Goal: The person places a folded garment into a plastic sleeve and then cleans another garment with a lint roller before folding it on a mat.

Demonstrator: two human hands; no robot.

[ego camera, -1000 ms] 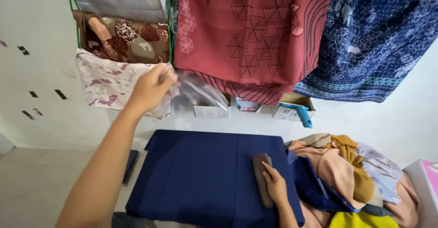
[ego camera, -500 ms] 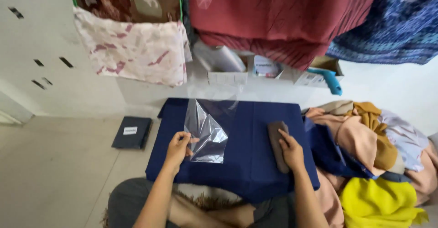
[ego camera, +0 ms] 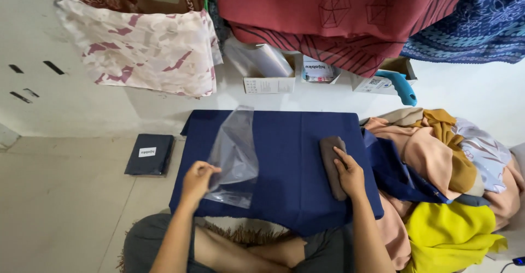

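head view, clear plastic bag [ego camera: 234, 158] — crinkled, glossy, pinched by left hand [ego camera: 197, 179]

A small home packing corner for a cloth or scarf trade — patterned fabrics [ego camera: 339, 16] hang along a white wall, and just below them stand small cardboard boxes [ego camera: 270, 81]. Right of the boxes a heap of loose coloured cloths [ego camera: 437, 158] lies; left, a dark flat packet [ego camera: 149, 154] on the floor.

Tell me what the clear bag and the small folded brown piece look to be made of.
Clear bag in the left hand: thin glossy plastic film, see-through, with shiny creases. Small folded brown piece under the right hand: apparently soft matte cloth, no sheen.
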